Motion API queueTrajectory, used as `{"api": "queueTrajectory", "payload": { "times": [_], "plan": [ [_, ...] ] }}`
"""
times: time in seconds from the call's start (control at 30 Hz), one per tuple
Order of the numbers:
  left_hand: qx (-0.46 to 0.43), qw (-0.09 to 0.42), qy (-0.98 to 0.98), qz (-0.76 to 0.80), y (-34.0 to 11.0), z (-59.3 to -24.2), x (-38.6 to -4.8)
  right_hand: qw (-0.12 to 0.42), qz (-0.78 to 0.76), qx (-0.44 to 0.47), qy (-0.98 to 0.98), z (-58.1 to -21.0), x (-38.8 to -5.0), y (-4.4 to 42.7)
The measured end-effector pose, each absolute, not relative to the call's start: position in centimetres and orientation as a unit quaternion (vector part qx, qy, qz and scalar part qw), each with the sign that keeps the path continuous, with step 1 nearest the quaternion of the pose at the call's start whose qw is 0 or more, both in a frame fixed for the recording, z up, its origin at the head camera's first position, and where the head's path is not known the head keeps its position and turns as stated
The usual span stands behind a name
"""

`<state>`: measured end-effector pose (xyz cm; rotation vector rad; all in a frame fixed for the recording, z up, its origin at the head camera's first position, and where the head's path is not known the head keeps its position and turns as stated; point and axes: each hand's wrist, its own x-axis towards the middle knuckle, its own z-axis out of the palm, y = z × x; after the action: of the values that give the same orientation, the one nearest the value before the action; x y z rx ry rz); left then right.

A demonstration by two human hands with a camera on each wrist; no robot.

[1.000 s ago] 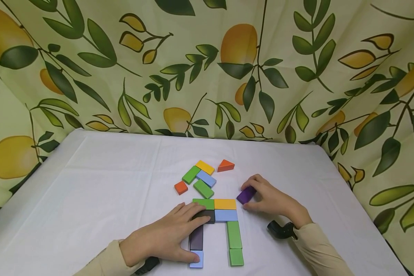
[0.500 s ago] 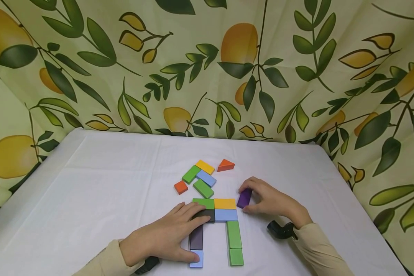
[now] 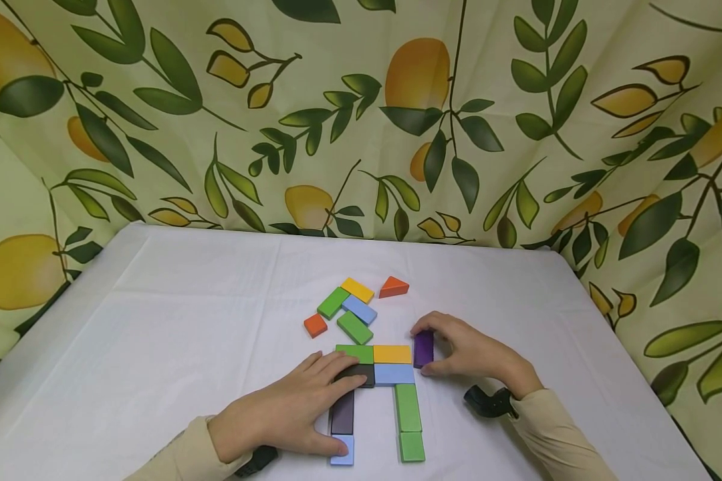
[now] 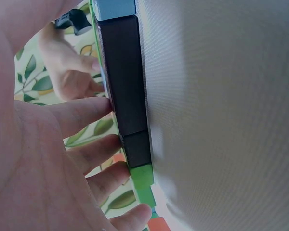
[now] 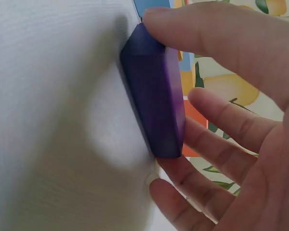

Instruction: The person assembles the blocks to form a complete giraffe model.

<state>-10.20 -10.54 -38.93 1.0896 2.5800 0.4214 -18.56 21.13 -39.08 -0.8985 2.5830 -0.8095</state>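
Resting lower left of centre: left hand [image 3: 289, 415], fingers extended over black block [image 3: 369, 372], thumb on small light-blue block [image 3: 348, 459]; presumably steadying both. Red block [image 3: 315, 325] and loose green block [image 3: 355, 328]: centre, lying askew, likely kept within reach. Lower yellow block [image 3: 392, 354]: centre, flush against long light-blue block [image 3: 394, 375], apparently for straight edges. Purple block [image 3: 424, 349]: right of centre, just beside lower yellow block. Right hand [image 3: 469, 349]: thumb and fingers pinching purple block by ends, probably leaving long side free.

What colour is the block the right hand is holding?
The block is purple; the colour shows best in the head view.
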Motion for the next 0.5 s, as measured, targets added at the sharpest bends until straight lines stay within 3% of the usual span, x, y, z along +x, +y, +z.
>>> {"api": "queueTrajectory", "payload": {
  "times": [0.5],
  "plan": [
    [0.379, 0.161, 0.899, 0.15, -10.51, -38.84, -10.28, 0.142, -0.26, -0.296, 0.908, -39.13, -18.6, 20.8]
  ]
}}
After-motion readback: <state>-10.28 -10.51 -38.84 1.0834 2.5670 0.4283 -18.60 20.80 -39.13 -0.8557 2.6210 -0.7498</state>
